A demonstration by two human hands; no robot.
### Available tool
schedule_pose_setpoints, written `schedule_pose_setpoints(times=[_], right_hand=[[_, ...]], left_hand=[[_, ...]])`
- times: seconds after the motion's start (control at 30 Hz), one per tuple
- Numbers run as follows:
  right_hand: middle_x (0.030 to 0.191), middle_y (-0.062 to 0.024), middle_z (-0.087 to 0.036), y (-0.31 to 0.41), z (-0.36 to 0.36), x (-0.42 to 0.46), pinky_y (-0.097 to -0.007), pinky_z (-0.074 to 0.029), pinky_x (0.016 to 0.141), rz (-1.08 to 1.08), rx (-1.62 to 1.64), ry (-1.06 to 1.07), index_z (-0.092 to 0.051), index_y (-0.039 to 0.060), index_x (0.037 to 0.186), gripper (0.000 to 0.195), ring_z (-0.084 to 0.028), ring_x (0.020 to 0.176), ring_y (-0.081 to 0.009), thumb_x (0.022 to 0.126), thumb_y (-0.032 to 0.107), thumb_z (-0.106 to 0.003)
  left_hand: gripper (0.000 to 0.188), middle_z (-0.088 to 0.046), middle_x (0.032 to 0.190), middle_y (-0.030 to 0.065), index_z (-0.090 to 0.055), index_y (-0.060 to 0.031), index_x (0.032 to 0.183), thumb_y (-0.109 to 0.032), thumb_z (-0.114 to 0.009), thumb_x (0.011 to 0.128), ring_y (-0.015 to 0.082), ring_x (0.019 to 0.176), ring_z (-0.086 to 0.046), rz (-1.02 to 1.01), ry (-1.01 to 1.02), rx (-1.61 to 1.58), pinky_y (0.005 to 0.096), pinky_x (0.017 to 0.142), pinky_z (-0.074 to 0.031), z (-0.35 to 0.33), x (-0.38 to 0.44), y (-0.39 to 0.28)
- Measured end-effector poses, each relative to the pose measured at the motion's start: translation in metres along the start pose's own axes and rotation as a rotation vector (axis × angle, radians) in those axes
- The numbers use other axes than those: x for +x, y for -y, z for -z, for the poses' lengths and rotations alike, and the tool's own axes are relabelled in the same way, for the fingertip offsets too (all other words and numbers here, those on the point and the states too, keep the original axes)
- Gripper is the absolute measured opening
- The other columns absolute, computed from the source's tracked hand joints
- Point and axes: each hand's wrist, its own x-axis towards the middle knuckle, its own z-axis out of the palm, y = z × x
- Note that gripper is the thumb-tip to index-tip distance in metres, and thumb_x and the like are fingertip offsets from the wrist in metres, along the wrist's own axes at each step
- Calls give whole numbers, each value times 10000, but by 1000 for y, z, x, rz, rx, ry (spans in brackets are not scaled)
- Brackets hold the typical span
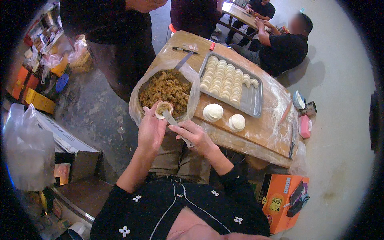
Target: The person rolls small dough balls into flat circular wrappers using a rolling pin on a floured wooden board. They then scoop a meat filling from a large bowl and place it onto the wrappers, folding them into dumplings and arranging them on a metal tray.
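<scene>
My left hand (pixel 152 129), palm up, holds a round dough wrapper (pixel 163 110) with brown filling on it. A flat metal spatula (pixel 170 118) is gripped in my right hand (pixel 196 136), its blade touching the filling. Just beyond my left hand, a bowl lined with a clear plastic bag (pixel 194 99) holds chopped brown filling (pixel 166 87); a second flat utensil (pixel 183 61) leans in it. To the right, rows of folded dumplings (pixel 223 78) lie in a metal tray (pixel 253 105). Stacks of round wrappers (pixel 213 112) (pixel 237 122) sit on the floured board in front of the tray.
A marker (pixel 185 50) and a red object (pixel 212 46) lie on the table's far part. A rolling pin (pixel 285 114) rests at its right. One person stands close beyond the bowl; others are farther back. An orange box (pixel 283 204) stands at lower right.
</scene>
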Motion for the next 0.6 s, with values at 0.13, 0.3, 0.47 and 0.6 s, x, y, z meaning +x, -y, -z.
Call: schedule_pose_setpoints(times=[0.13,0.3,0.47,0.6], right_hand=[[1006,-138,-662,10,8,4,-397,-561,749,-49,78,-107,-666,40,1238,476,-665,897,-322,771,-32,-729],[1010,-142,-663,18,2,10,-362,-557,754,-199,180,-162,-678,39,1244,452,-658,898,-291,812,-93,-678],[966,-139,-675,19,9,11,-345,-549,718,-255,174,-213,-680,32,1233,332,-668,858,-258,905,7,-634],[881,-94,-689,25,4,13,-273,-519,647,-639,658,-435,-662,3,1234,318,-648,732,-153,1061,220,-506]], left_hand=[[555,-542,1341,171,-485,42,1341,-410,-264,1107,306,1292,-509,-31,-6,-24,454,1154,-378,1,1,-3],[577,-557,1360,183,-469,34,1370,-425,-244,1102,320,1302,-516,-4,26,1,461,1151,-386,4,0,0],[576,-546,1384,192,-453,28,1386,-427,-246,1100,324,1316,-511,40,-16,22,467,1151,-385,-6,-7,-4],[546,-548,1370,187,-435,27,1388,-412,-287,1101,316,1312,-514,28,46,49,478,1145,-380,-6,-9,0]])
